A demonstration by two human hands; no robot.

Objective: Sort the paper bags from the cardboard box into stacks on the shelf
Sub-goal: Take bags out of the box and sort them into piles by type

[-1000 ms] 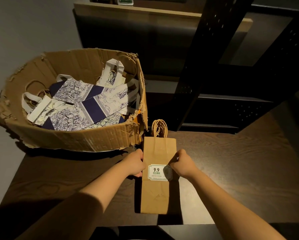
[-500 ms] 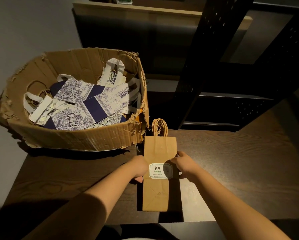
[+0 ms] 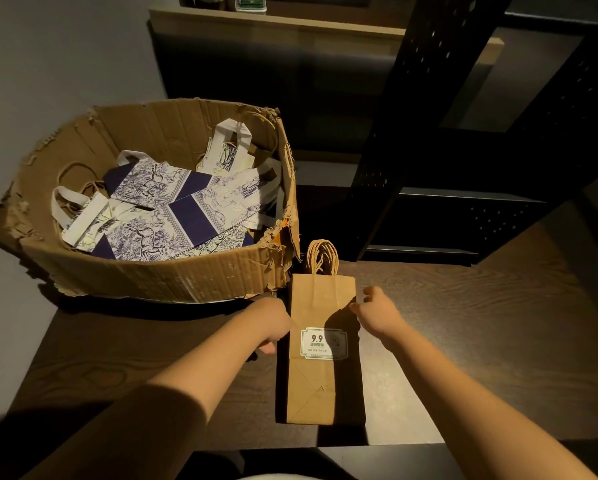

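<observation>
While the flat brown kraft paper bag (image 3: 322, 344) lies on the dark wooden shelf (image 3: 481, 341) beside the torn cardboard box (image 3: 173, 271), left hand (image 3: 271, 322) curls at its left edge, perhaps pinching it; right hand (image 3: 377, 311) hovers loose. White label (image 3: 323, 342) reads "9.9".

Both forearms reach forward from the bottom of the view, bare from the elbows down, and converge toward each other. The left hand (image 3: 272, 322) is turned palm down with its back to the camera; its fingers curl under and inward toward the right hand, a fingertip showing below the knuckles. The right hand (image 3: 377, 310) sits slightly farther forward than the left, wrist bent, with the thumb raised and the fingers loosely curled toward the left hand. The two hands lie level with one another, apart, a gap between them.
</observation>
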